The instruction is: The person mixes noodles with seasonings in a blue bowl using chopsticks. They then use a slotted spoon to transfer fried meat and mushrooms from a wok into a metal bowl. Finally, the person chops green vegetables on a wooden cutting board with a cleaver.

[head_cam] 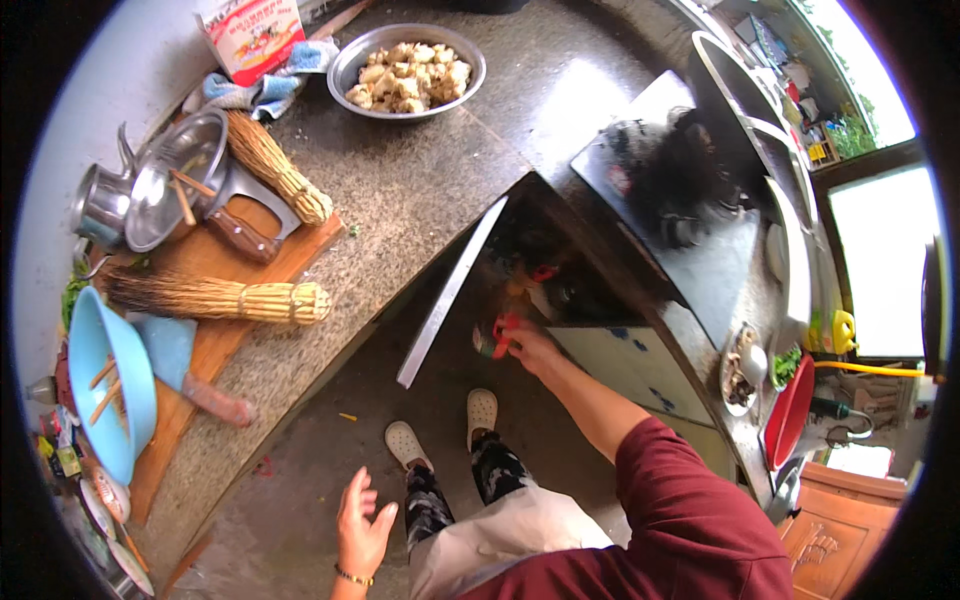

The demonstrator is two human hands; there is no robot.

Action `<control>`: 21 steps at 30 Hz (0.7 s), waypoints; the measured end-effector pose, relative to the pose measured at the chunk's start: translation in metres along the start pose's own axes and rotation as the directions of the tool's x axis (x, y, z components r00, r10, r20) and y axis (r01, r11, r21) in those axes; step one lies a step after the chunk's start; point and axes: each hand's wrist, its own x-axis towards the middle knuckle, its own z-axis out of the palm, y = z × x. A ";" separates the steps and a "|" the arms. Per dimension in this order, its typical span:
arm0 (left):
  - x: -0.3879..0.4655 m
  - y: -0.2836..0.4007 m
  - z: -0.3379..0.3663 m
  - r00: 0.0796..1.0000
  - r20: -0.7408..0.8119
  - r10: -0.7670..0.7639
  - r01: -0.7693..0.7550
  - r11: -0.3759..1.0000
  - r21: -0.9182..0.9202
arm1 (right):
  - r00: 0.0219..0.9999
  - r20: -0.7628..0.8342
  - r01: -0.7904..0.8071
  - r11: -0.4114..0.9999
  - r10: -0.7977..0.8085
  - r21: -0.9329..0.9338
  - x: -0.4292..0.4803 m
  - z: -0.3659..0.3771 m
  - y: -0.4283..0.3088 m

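Observation:
Under the counter corner, my right hand is closed around the red handle of a container. Its body is blurred and dark, so its kind is hard to tell. Another red part shows deeper in that shadowed space. My left hand hangs low above the floor, fingers apart and holding nothing. A long pale metal-looking strip runs slanted across the gap by the counter edge. To its right stands a pale panel with blue marks.
A steel bowl of chopped pale pieces sits on the stone counter. Straw brushes, a cleaver and a blue basin crowd the wooden board. At right are a large wok and a red basin.

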 end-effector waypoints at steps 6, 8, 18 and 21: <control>-0.038 -0.123 0.020 0.919 -0.119 -0.377 0.375 0.926 -0.038 | 0.996 -0.066 0.080 0.972 -0.067 0.221 0.239 -0.036 0.012; -0.037 -0.154 0.021 0.932 -0.069 -0.357 0.359 0.933 0.015 | 0.944 -0.003 0.309 0.877 -0.331 0.368 0.307 -0.085 0.006; -0.060 -0.203 0.043 0.836 0.001 -0.549 0.544 0.828 -0.137 | 0.904 -0.002 0.389 0.822 -0.427 0.416 0.336 -0.091 0.013; -0.067 -0.163 0.044 0.907 -0.031 -0.421 0.417 0.905 -0.089 | 0.976 0.068 0.173 0.925 -0.207 0.338 0.220 -0.040 0.036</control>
